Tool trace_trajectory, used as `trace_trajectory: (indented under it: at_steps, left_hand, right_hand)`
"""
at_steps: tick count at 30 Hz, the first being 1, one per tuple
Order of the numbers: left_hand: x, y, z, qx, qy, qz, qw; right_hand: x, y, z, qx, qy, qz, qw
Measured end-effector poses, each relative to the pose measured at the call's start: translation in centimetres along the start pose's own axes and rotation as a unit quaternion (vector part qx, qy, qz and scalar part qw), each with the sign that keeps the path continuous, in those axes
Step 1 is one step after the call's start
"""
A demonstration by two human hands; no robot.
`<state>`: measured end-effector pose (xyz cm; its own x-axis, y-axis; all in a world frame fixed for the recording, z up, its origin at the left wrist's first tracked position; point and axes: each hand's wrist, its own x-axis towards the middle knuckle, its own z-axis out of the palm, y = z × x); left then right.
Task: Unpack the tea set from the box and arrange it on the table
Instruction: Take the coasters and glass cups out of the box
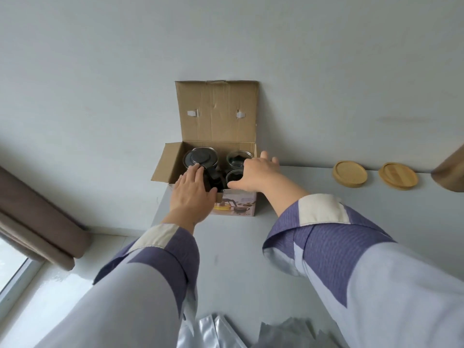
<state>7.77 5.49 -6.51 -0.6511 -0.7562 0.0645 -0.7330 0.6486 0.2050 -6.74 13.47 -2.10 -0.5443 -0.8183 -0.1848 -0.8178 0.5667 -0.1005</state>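
An open cardboard box (218, 114) stands at the back of the white table (238, 252), its lid flap up against the wall. Inside sit a glass teapot with a dark lid (200, 156) on the left and two glass cups (238, 156) on the right, one behind the other. My left hand (192, 194) lies flat over the box's front left, fingertips touching the teapot lid. My right hand (256, 175) spreads over the box's right side above the nearer cup, thumb on the front rim. Neither hand visibly holds anything.
Two round wooden coasters (349, 172) (398, 175) lie on the table by the wall at the right. A brown object (449, 169) juts in at the right edge. Brown curtain (37, 222) and window sill lie left. Silvery plastic wrapping (226, 332) lies at the near edge.
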Motion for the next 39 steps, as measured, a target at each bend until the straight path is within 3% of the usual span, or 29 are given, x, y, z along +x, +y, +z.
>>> trace_trajectory:
  at_steps: [6,10,18,25,30,36,39]
  left_hand:
    - [0.0,-0.6,0.2,0.006,-0.004,0.014,1.0]
    - [0.2,-0.9,0.4,-0.001,-0.002,0.014,1.0]
    - [0.1,-0.7,0.3,-0.002,-0.008,0.009,1.0]
    - [-0.1,-0.3,-0.1,0.02,-0.023,0.0,1.0]
    - [-0.2,0.1,-0.3,0.021,-0.037,-0.007,0.999]
    - [-0.1,0.3,-0.3,0.028,-0.043,-0.008,0.999]
    - [-0.3,0.4,-0.2,0.039,-0.043,-0.007,0.998]
  right_hand:
    - [1.7,-3.2,-0.7,-0.098,-0.109,0.08,0.986]
    - [3.5,-4.1,1.0,-0.046,-0.144,0.166,0.975]
    - [3.7,-3.9,1.6,0.008,-0.09,0.187,0.978]
    - [1.0,-1.6,-0.6,0.127,0.027,0.1,0.987]
    - [-0.9,0.1,-1.3,0.389,0.117,0.096,0.909]
    - [-3.0,2.3,-0.2,0.549,0.205,0.136,0.799]
    - [-4.4,3.8,0.7,0.58,0.232,0.162,0.764]
